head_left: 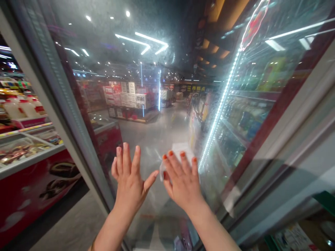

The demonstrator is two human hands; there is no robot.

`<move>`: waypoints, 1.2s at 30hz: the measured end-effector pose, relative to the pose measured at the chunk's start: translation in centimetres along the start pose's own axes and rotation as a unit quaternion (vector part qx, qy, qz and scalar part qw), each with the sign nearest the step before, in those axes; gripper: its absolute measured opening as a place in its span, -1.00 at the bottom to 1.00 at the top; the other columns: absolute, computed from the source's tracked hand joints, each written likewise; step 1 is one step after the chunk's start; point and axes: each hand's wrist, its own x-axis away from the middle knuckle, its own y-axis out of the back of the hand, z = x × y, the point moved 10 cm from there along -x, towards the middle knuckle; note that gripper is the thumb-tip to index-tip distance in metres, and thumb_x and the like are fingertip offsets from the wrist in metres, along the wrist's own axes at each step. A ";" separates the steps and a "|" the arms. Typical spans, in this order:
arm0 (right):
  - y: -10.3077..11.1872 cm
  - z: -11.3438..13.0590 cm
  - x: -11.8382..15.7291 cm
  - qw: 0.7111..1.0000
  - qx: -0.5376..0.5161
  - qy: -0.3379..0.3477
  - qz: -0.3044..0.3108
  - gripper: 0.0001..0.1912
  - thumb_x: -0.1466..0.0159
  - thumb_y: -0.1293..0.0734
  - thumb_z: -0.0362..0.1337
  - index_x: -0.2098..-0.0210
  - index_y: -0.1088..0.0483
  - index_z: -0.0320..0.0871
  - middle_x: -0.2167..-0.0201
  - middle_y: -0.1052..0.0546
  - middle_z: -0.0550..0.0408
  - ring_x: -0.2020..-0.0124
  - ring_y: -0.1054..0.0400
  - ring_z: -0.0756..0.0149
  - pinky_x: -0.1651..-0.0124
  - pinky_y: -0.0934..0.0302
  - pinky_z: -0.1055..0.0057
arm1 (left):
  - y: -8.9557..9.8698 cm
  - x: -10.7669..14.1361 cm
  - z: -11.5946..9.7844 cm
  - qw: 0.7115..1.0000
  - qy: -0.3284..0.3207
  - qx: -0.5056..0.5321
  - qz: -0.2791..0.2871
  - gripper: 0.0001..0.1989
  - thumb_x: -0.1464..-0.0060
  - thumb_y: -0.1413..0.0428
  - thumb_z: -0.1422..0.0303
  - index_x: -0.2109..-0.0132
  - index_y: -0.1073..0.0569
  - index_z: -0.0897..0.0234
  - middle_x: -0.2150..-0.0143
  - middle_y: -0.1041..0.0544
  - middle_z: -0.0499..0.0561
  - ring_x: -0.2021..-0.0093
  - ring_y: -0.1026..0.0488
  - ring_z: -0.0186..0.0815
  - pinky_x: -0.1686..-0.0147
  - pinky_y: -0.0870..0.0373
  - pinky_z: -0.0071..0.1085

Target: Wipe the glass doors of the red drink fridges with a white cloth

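Supermarket interior, bright and packed with stock, framed by a tall glass door (56, 90) that fills most of the view. Left of the door, a red chest freezer (31, 181), with white bottles (18, 108) beyond it. Right of the door's centre, drink shelves (246, 118) behind a strip of white LED lights (220, 108). Far off in the glass, stacked cartons (128, 97) above a pale floor (154, 139); whether seen through the pane or in reflection, impossible to tell for certain.

At the door's lower middle, 2 hands side by side, both open, neither in a closed grip. Left hand (129, 177): fingers spread, palm toward the pane, nothing held, thumb just beside the cloth. Right hand (181, 183): fingers flat and slightly apart, apparently pressing a white cloth (178, 150) to the glass. Cloth bunched under the palm, long axis running up the door, top edge past the fingertips, left corner poking out toward the left thumb. Right hand clearly the nearer of the 2.
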 end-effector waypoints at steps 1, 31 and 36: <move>-0.2 1.3 0.7 0.999 0.002 0.047 0.005 -0.15 -0.44 -0.35 -0.14 -0.65 -0.02 0.06 -0.71 0.11 0.24 -0.74 0.49 0.14 -0.73 0.57 -0.02 | 0.4 0.0 0.2 1.000 -0.004 -0.009 -0.005 0.02 -0.37 -0.26 0.08 -0.69 0.15 0.08 -0.74 0.16 0.32 -0.74 0.27 0.05 -0.62 0.20 0.07; -3.7 10.7 -4.1 0.985 -0.038 0.165 0.032 -0.35 -0.49 -0.32 -0.20 -0.54 -0.27 -0.05 -0.63 -0.19 0.21 -0.73 0.43 0.34 -0.73 0.62 0.11 | 3.2 4.1 9.6 0.972 0.078 0.223 -0.003 -0.25 -0.54 0.00 0.20 -0.69 0.11 0.07 -0.71 -0.03 0.21 -0.70 -0.01 -0.13 -0.60 -0.15 -0.03; -1.8 8.3 -11.4 0.999 -0.001 -0.023 -0.031 -0.21 -0.53 -0.28 -0.14 -0.65 0.01 -0.10 -0.67 -0.07 -0.08 -0.74 0.40 0.04 -0.69 0.53 -0.26 | 2.9 4.2 9.6 0.965 0.085 0.248 -0.004 -0.27 -0.56 0.06 0.13 -0.69 0.14 0.06 -0.71 -0.03 0.22 -0.70 -0.01 -0.11 -0.60 -0.14 0.02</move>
